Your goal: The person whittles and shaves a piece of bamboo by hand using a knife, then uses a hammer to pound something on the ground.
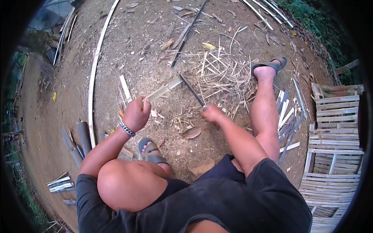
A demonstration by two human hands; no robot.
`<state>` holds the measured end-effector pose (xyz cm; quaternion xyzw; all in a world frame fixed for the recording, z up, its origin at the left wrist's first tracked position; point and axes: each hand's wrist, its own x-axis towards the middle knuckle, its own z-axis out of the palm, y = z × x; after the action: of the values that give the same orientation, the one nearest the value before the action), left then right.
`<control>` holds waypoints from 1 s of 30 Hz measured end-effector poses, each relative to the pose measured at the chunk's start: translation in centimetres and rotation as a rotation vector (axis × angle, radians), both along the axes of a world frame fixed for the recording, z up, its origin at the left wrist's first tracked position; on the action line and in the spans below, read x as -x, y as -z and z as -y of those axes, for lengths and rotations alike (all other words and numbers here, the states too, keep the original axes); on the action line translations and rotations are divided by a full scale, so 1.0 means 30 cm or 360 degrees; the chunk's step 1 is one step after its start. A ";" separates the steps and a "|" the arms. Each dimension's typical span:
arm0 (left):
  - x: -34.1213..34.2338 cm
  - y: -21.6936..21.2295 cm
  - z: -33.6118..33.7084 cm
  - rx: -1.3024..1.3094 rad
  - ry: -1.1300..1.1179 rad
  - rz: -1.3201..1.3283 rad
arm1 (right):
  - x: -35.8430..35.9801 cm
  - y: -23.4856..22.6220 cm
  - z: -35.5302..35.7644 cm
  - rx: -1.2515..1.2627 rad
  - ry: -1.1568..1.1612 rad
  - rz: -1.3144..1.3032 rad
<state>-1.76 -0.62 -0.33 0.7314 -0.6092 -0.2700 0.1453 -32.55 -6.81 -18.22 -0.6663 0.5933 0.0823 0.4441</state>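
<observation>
My left hand (136, 113), with a chain bracelet on the wrist, is closed round one end of a pale split bamboo strip (164, 89). The strip slants up to the right, away from my fist. In my closed right hand (212, 114) is a knife (192, 91), its dark blade pointing up and to the left. The blade's tip is close to the strip's far end; whether they touch I cannot tell. My fingers hide most of the knife's handle.
Thin bamboo shavings (227, 75) lie heaped beyond the knife. A long bamboo strip (93, 73) runs along the left, near dark bamboo pieces (84, 136). Split pieces (285, 112) lie beside my right leg. A slatted bamboo structure (336, 143) stands at the right.
</observation>
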 end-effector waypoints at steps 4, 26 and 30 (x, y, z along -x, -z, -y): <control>-0.056 -0.040 0.006 -0.0026 0.0194 0.0179 | -0.028 -0.042 -0.065 -0.0663 0.0724 0.0612; -0.036 -0.042 -0.013 0.0051 0.0336 0.0319 | -0.291 -0.311 -0.106 0.0054 -0.0208 0.0273; 0.011 -0.031 0.021 0.0015 0.0385 0.0267 | -0.089 0.073 -0.028 0.0132 0.0211 -0.0074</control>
<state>-2.10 -1.26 0.61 0.6720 -0.7041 -0.2206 0.0637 -29.88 -5.96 -20.41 -0.6413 0.6492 0.0436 0.4067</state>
